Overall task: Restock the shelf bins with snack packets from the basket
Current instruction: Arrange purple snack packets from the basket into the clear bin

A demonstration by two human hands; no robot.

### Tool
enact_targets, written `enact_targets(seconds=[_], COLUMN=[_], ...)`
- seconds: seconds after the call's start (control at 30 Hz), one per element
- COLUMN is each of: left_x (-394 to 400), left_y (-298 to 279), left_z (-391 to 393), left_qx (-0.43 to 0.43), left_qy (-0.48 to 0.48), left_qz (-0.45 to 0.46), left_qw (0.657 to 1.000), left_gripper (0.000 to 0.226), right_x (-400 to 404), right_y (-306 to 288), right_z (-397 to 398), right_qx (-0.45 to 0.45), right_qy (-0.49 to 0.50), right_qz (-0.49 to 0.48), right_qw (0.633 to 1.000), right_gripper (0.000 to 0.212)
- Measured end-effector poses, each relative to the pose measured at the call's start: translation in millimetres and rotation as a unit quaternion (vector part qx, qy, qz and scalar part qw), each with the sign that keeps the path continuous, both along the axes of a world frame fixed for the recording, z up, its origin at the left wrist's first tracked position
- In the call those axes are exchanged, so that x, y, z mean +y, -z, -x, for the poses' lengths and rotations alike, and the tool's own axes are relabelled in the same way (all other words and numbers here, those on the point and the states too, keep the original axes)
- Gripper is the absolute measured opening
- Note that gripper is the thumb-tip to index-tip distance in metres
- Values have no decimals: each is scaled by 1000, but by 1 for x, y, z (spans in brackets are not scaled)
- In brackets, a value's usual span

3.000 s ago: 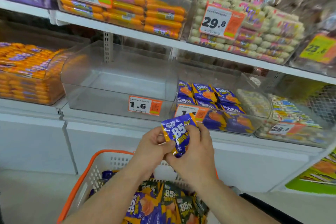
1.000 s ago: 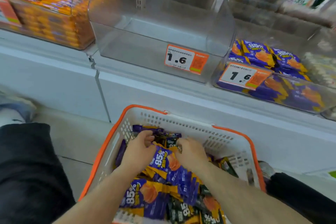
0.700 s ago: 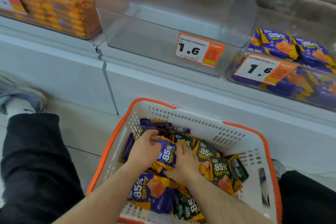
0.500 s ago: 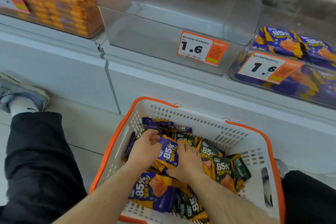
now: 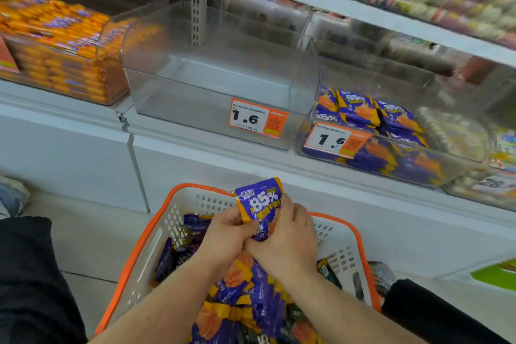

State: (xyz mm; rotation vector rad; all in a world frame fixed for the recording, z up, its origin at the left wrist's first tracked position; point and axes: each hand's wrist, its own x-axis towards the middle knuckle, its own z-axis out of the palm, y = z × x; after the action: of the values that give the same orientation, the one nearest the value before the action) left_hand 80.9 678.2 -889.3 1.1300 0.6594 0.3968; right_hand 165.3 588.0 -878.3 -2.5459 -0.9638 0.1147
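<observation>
Hands together above basket (image 5: 156, 234): left hand (image 5: 226, 234), right hand (image 5: 284, 246) both pinching purple packet (image 5: 261, 204) upright; advice: lift clear of rim; lay flat, label up, in purple-stocked bin (image 5: 460, 167), not empty bin (image 5: 195, 109).

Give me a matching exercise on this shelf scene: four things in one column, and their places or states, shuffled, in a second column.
Things
1. purple packet
2. middle bin
3. basket
4. right bin

States
A. holds nothing
B. stocked with purple packets
C. gripped by both hands
D. on the floor, holding loose packets

Pairs: 1-C, 2-A, 3-D, 4-B

The left hand and right hand hold the packet above the basket.
</observation>
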Motion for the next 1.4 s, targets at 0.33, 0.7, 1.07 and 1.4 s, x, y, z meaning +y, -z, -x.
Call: enact_targets(seconds=[0.33, 0.7, 1.07, 1.4], left_x=[-16, 31, 31, 35], left_y=[-102, -129, -124, -126], left_z=[-60, -142, -146, -146], left_qx=[-126, 247, 277, 285], left_qy=[122, 2, -7, 31], left_qz=[-71, -737, -759, -758], left_qw=[982, 629, 590, 586], left_gripper=[39, 77, 61, 63], right_x=[-33, -15, 24, 24], right_y=[-90, -191, -153, -149], right_z=[-46, -207, -260, -257], right_qx=[-91, -52, 84, 87], right_qy=[0, 101, 108, 53], right_qz=[-204, -119, 136, 189], right_qw=[975, 986, 981, 977], right_gripper=[90, 79, 95, 30])
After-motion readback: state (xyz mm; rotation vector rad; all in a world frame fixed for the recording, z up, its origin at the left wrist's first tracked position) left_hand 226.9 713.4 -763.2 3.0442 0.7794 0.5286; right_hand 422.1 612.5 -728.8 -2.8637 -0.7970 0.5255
